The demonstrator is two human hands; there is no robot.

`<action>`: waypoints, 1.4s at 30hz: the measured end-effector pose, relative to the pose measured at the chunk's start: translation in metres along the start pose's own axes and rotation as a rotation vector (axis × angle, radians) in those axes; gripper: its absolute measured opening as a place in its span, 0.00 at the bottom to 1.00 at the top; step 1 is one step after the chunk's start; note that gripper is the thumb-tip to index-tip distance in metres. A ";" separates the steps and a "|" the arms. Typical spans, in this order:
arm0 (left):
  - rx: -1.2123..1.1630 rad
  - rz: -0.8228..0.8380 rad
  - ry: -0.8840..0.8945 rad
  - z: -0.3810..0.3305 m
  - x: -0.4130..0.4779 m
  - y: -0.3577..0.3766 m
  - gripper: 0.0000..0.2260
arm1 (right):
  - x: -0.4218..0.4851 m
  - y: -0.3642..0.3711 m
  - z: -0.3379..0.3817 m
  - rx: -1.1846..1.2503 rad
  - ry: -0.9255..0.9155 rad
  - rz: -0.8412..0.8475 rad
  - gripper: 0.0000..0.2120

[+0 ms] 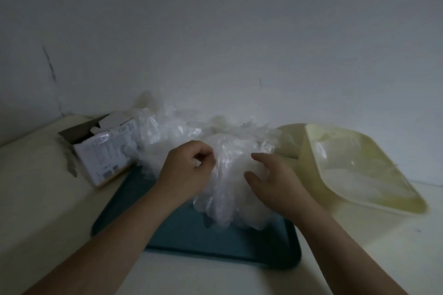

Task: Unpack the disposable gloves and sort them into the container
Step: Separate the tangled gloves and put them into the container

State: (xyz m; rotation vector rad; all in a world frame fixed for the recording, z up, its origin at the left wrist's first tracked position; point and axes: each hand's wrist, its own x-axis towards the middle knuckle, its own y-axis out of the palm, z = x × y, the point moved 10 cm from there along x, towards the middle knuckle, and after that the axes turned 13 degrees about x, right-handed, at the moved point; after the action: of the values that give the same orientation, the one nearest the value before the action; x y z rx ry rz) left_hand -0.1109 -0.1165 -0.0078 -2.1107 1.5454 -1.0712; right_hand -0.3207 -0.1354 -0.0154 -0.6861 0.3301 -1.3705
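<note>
Gloves (215, 136): clear tangled heap on one teal tray (191, 242), centre; uncountable
Left hand (184, 170): pinching film at heap's 9 o'clock
Right hand (275, 179): fingers spread against heap's 3 o'clock
Container (316, 141): one, 3 o'clock, some gloves inside
Box (105, 158): one, open, 10 o'clock
Risk: clinging film likely dragging several gloves out together, spilling off tray

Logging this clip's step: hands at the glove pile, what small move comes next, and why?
Probably peel off the glove that the left hand pinches, while the open right hand steadies the pile on the tray; the container beside it holds little.
</note>
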 end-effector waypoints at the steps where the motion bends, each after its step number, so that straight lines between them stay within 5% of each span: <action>1: -0.056 -0.019 -0.018 -0.001 0.002 -0.007 0.08 | -0.001 -0.009 0.010 0.057 -0.075 -0.101 0.22; 3: -0.218 -0.008 -0.094 -0.001 0.007 -0.017 0.11 | -0.004 -0.025 0.028 0.204 -0.203 -0.279 0.15; 6: -0.746 0.018 -0.258 0.002 0.016 -0.025 0.14 | 0.001 -0.025 0.042 0.504 -0.184 -0.313 0.12; 9: -1.173 0.150 -0.331 -0.008 0.015 -0.019 0.07 | 0.020 0.006 0.035 0.771 0.012 -0.105 0.26; 11: -1.259 0.215 -0.339 -0.011 0.011 -0.014 0.07 | 0.027 0.031 0.033 0.945 0.153 0.069 0.39; 13: -1.296 0.277 -0.331 -0.008 0.009 -0.005 0.08 | 0.029 0.046 0.037 1.095 0.209 0.177 0.39; 16: -1.232 0.451 -0.297 -0.010 0.004 0.012 0.11 | 0.033 0.040 0.047 1.231 0.142 0.182 0.24; 18: -1.074 0.385 -0.310 0.004 0.005 0.013 0.18 | 0.036 0.026 0.039 1.290 0.126 0.084 0.14; 21: -1.137 0.250 -0.426 0.025 0.009 0.009 0.09 | 0.035 0.001 0.032 1.068 0.055 -0.029 0.09; 23: -1.155 0.348 -0.499 0.026 0.005 0.018 0.24 | 0.032 -0.013 0.033 0.857 -0.007 -0.057 0.10; 25: -0.992 0.442 -0.467 0.024 0.003 0.024 0.27 | 0.030 -0.018 0.035 0.796 -0.023 -0.048 0.07; 28: -0.454 0.370 -0.120 0.003 0.002 0.018 0.07 | 0.032 -0.020 0.033 0.829 -0.018 -0.046 0.07; 30: 0.151 0.135 0.245 -0.012 0.001 0.007 0.10 | 0.034 -0.024 0.031 0.774 -0.031 -0.070 0.11; 32: 0.426 0.120 0.481 -0.025 -0.006 0.022 0.07 | 0.035 -0.027 0.029 0.647 -0.030 -0.060 0.13; 35: 0.370 0.278 0.451 -0.014 -0.009 0.043 0.02 | 0.032 -0.026 0.029 0.544 -0.019 0.008 0.11; 42: 0.310 0.168 0.287 0.005 0.005 0.023 0.05 | 0.027 -0.015 0.044 0.297 -0.067 0.127 0.09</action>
State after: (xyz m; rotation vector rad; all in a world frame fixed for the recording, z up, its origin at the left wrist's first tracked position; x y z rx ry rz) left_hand -0.1225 -0.1307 -0.0238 -1.6480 1.5274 -1.4914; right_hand -0.3013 -0.1507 0.0321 -0.4552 0.1105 -1.2403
